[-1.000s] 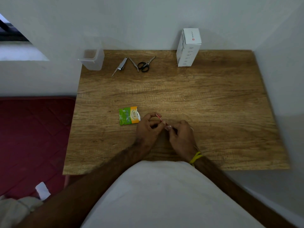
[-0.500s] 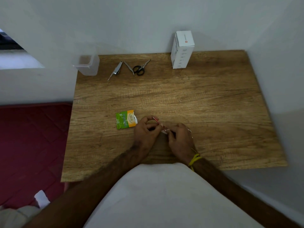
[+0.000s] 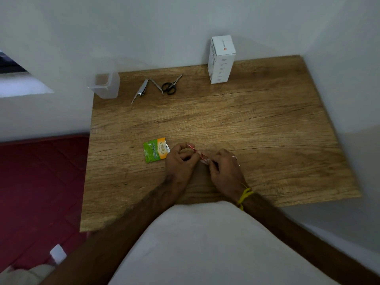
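Observation:
My left hand [image 3: 179,161] and my right hand [image 3: 225,169] meet near the front middle of the wooden table [image 3: 257,128]. Between them runs a thin red-and-white stick [image 3: 195,151]. My left fingers pinch its far part, and my right fingertips pinch its near end. A small green and orange sachet [image 3: 155,150], torn at one corner, lies flat just left of my left hand. A yellow band [image 3: 244,196] circles my right wrist.
At the table's back stand a clear plastic container [image 3: 106,85] at the left corner, a nail clipper [image 3: 141,90], a metal file [image 3: 156,85], small black-handled scissors [image 3: 171,85] and an upright white box [image 3: 221,59]. White walls close the back and right. A red mattress [image 3: 41,182] lies left.
The view has shifted a little; my hands stay together on the stick, with only slight finger movement.

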`<state>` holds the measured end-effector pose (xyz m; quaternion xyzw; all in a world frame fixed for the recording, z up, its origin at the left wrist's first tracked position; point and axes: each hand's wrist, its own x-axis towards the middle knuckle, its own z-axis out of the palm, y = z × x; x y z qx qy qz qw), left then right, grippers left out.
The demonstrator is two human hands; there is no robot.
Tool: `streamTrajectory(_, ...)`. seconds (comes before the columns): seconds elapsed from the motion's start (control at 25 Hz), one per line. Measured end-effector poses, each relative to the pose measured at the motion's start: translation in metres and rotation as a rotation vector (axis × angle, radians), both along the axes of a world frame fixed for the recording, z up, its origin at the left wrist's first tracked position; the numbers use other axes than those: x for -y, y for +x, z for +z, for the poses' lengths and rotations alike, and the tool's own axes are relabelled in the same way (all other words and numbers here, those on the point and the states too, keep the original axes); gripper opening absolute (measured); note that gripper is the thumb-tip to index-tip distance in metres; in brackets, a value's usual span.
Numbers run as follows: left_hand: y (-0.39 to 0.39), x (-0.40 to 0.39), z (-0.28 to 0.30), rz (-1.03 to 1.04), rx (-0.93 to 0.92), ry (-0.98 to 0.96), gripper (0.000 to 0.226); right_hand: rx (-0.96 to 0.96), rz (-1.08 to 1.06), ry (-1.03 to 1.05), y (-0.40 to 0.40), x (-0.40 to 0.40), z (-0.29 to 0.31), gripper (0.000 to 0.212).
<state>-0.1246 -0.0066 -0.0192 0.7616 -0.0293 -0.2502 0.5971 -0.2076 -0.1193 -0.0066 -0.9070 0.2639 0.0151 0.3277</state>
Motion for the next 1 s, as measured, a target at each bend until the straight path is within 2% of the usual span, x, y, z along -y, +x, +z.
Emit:
streamTrajectory(0.2,0.003,0.004,0.003,0.032,-0.029,-0.037,0.024,0.050,-0.010,0.044,0.002,0.003,-0.002,0.021)
streamTrajectory(0.32,0.004,0.001,0.005,-0.004,-0.017,-0.046,0.021,0.149,-0.114,0.171,0.005,-0.004,-0.002,0.016)
streamTrajectory(0.44,0.005,0.002,0.001,0.006,-0.026,-0.057,0.017,0.134,-0.196,0.208,0.012,-0.004,-0.006,0.016)
streamTrajectory(0.56,0.004,0.001,0.000,0.043,-0.066,-0.092,0.015,0.125,-0.205,0.191,0.012,-0.006,-0.008,0.017)
streamTrajectory(1.0,0.003,0.002,-0.002,0.027,0.037,-0.032,0.017,0.075,0.002,-0.050,0.013,-0.006,-0.005,0.021)
